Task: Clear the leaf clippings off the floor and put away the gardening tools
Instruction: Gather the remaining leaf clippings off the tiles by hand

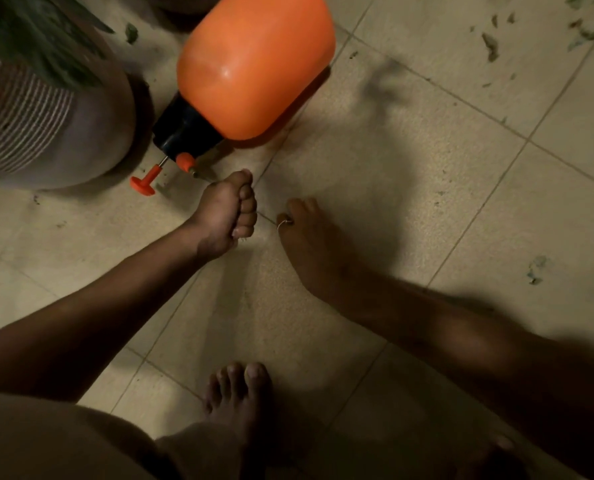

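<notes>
**Tiled floor, dim light: two hands low beside a tipped sprayer**

Pale square floor tiles point(410, 188) with thin grout lines fill the view, seen from above and partly in shadow.

- Left hand point(228, 211): reaches in from the lower left with its fingers curled tight into a fist. Whether anything is inside the fist cannot be told. The thumb end sits just beside the sprayer's thin metal nozzle tip point(198, 174).
- Right hand point(311, 237): blurred and in shadow, near the left hand on its right. The fingers are loosely extended toward the floor and hold nothing visible. A thin ring point(284, 223) shows on one finger. Contact with the tile cannot be told.
- Sprayer point(254, 64): an orange tank, tipped over so that its black cap point(184, 128) points down-left toward the left hand. An orange T-shaped pump handle point(145, 183) sticks out on a thin rod near the floor.
- Plant pot point(46, 133): large and rounded with a band of fine pale stripes, just left of the sprayer's cap. Dark green foliage point(39, 39) hangs over it.
- Leaf clippings point(489, 46): scattered green scraps at the upper right, well apart from both hands. A small cluster point(534, 270) lies at the right edge, and a single piece point(131, 32) lies between pot and tank.
- Bare foot point(240, 400): bottom centre, toes pointing toward the hands.
</notes>
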The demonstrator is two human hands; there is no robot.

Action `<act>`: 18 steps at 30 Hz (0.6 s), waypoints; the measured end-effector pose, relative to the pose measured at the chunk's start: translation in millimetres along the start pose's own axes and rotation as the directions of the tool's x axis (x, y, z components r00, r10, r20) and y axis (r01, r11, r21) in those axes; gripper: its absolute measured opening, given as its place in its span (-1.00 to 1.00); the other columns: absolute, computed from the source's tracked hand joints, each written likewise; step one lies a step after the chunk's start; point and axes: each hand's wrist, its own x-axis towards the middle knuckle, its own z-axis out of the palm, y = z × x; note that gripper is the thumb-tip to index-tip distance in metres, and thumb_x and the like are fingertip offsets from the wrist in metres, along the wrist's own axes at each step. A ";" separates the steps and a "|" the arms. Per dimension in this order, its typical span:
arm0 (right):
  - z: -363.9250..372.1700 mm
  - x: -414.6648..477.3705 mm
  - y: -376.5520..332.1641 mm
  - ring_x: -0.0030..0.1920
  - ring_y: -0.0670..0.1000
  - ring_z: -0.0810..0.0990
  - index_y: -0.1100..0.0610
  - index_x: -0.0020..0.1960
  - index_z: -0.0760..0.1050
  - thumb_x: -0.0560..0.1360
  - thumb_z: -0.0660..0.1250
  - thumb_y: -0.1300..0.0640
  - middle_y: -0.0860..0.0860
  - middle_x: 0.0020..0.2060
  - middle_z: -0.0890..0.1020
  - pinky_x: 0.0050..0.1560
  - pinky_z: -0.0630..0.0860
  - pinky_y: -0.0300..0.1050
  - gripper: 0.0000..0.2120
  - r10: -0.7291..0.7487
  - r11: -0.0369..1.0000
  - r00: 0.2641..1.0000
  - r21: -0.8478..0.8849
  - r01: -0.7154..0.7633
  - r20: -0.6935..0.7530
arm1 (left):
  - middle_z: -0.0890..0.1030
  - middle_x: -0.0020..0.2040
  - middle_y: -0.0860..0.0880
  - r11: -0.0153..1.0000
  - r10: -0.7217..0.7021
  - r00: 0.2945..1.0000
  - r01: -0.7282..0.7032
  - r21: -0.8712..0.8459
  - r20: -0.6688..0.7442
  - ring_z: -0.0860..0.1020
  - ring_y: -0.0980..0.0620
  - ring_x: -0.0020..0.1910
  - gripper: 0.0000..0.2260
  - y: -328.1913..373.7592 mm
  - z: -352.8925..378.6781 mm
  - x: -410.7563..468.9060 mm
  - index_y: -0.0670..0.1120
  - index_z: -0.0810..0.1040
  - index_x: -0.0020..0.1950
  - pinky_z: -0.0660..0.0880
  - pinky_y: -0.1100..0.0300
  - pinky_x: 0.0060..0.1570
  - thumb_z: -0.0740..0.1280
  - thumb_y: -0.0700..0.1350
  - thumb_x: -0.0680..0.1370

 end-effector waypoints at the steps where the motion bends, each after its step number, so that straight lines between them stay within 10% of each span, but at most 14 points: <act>1: -1.6 -0.9 -2.0 0.24 0.04 0.40 0.15 0.16 0.54 0.58 0.32 0.23 0.05 0.23 0.44 -0.04 0.33 -0.19 -0.84 -0.008 1.000 0.999 -0.011 0.008 0.033 | 0.21 -0.42 0.03 1.000 -0.001 1.000 0.001 0.001 0.000 0.11 0.06 -0.51 -0.59 -0.5 -0.4 -0.4 0.05 0.26 -0.36 0.03 0.27 -0.55 0.11 0.05 0.70; 6: -5.7 -8.6 0.8 0.20 0.05 0.44 0.13 0.05 0.56 0.62 0.21 0.27 0.05 0.12 0.53 0.06 0.43 -0.14 -0.84 -0.099 0.995 0.995 0.021 0.099 0.030 | 0.20 -0.43 0.05 0.997 -0.070 0.994 0.071 -0.010 0.079 0.10 0.08 -0.52 -0.61 5.4 -0.9 -2.3 0.05 0.25 -0.35 0.07 0.31 -0.58 0.12 0.02 0.69; 18: 16.3 -5.4 14.6 -0.29 0.07 0.56 0.16 -0.37 0.53 0.29 0.44 0.40 0.07 -0.33 0.57 -0.42 0.28 -0.20 -0.81 -0.257 0.964 0.953 0.019 0.264 -0.160 | 0.20 -0.39 0.00 0.994 -0.027 1.000 0.026 0.103 0.014 0.11 0.05 -0.50 -0.61 -5.2 5.4 -1.0 0.05 0.27 -0.34 0.10 0.28 -0.57 0.12 0.04 0.70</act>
